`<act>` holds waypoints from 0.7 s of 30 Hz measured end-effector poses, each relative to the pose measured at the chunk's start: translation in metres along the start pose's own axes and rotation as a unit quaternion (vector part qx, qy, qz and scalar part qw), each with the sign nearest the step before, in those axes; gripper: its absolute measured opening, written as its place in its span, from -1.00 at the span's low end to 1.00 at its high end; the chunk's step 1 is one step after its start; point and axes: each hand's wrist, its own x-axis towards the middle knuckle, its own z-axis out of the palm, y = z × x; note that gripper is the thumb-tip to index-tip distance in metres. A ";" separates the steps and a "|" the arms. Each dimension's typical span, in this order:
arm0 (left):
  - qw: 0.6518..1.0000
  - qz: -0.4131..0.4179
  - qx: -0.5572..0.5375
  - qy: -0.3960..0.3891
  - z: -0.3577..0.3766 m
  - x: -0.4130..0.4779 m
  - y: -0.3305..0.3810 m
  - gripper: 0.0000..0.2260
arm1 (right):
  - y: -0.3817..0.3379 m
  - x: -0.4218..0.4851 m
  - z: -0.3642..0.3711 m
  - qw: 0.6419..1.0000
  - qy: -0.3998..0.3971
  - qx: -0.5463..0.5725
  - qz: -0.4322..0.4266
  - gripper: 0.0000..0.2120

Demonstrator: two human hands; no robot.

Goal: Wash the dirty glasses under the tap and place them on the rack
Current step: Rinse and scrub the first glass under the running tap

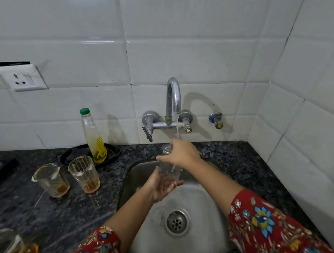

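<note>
Left hand [162, 185]: grip closed under the base of the clear glass [169, 170], fingers curled beneath it. Right hand [180, 152]: grip closed over the rim from above. The clear glass is held over the back of the sink [197, 204], in the water stream [177, 130] falling from the tap [173, 99] on the wall behind the sink. Left of the sink, on the speckled table [246, 168], stands the first dirty glass [84, 173] with brown dregs; the second dirty glass [52, 179] stands farther left. Behind these, a green-capped bottle [94, 138] on a black dish [111, 152]
</note>
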 end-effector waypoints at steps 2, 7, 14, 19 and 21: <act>0.999 0.034 -0.002 0.008 0.002 0.001 0.008 -0.36 | 0.004 -0.001 0.000 0.999 0.020 0.033 0.011 -0.28; 0.987 0.153 0.042 0.007 0.011 0.003 0.026 -0.54 | 0.039 -0.041 0.010 0.971 -0.040 0.229 0.050 -0.37; 0.961 0.180 0.203 -0.060 0.037 -0.010 0.022 -0.46 | 0.055 -0.070 0.048 0.891 -0.105 0.430 0.100 -0.52; 0.951 0.177 0.219 -0.124 0.031 -0.017 0.027 -0.66 | 0.052 -0.072 0.037 0.773 -0.206 0.591 0.104 -0.61; 0.942 0.226 0.246 -0.025 0.037 -0.021 0.026 -0.67 | 0.045 -0.067 0.042 0.842 -0.115 0.513 0.120 -0.51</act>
